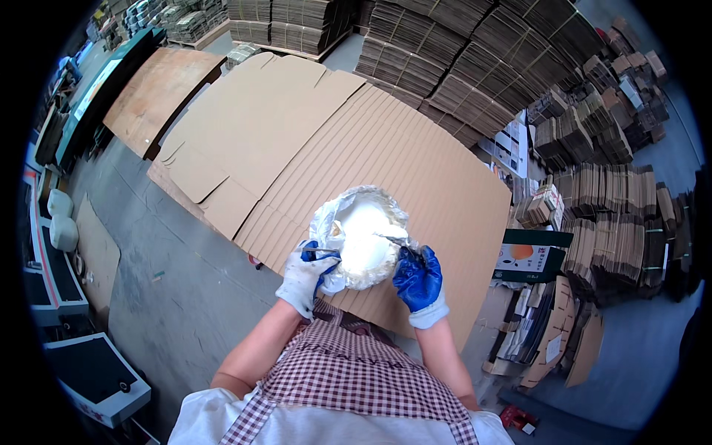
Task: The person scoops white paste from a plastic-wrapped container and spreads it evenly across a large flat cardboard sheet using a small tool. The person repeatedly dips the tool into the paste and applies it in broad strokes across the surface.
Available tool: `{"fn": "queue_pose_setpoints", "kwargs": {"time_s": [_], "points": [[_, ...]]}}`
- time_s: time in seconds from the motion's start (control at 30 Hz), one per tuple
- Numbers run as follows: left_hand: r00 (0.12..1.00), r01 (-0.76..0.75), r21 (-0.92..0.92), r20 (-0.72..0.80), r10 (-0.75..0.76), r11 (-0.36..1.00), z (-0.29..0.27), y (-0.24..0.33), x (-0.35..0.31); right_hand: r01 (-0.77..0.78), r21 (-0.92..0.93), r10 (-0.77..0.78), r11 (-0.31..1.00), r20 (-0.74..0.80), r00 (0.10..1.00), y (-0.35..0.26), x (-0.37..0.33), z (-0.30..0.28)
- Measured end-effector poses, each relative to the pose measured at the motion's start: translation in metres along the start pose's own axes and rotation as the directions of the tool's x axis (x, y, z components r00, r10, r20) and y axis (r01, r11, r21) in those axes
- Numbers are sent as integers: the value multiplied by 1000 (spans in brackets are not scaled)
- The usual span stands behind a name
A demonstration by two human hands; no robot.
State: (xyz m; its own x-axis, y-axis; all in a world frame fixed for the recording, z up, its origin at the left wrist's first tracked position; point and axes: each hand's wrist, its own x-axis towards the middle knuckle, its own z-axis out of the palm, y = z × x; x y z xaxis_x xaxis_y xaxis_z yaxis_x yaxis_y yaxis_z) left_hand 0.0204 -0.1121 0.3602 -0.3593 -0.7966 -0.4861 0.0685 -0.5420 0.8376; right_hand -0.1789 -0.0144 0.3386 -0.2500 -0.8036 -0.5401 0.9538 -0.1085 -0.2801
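Observation:
In front of my apron, a round bowl (400, 215) with a crumpled, whitish plastic lining sits over the ribbed run of cardboard. Its inside is bright white and overexposed, so the contents cannot be made out. My left hand (305, 278), in a white glove with blue coating, is closed at the bowl's left edge; a thin greyish strip shows across its fingers. At the right edge, my right hand (418, 279), in a blue-coated glove, has its fingers curled together beside a small dark, narrow thing (398, 239) pointing into the bowl. Its grip is partly hidden.
Overlapping flat cardboard sheets (415, 163) fan across the table, with a large sheet (259, 126) at the left. Strapped cardboard stacks (437, 52) rise behind. A green printed carton (530, 256) and more bundles stand right. White-edged equipment (96, 378) lies lower left.

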Motion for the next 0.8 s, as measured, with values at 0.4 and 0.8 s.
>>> {"fn": "queue_pose_setpoints", "kwargs": {"time_s": [0.4, 0.8], "points": [[998, 53, -179, 48, -45, 982, 1, 3, 16, -12, 71, 11, 997, 25, 1000, -6, -3, -3], [994, 85, -243, 91, -65, 966, -9, 13, 56, 30, 209, -45, 978, 66, 997, -4, 6, -12]]}}
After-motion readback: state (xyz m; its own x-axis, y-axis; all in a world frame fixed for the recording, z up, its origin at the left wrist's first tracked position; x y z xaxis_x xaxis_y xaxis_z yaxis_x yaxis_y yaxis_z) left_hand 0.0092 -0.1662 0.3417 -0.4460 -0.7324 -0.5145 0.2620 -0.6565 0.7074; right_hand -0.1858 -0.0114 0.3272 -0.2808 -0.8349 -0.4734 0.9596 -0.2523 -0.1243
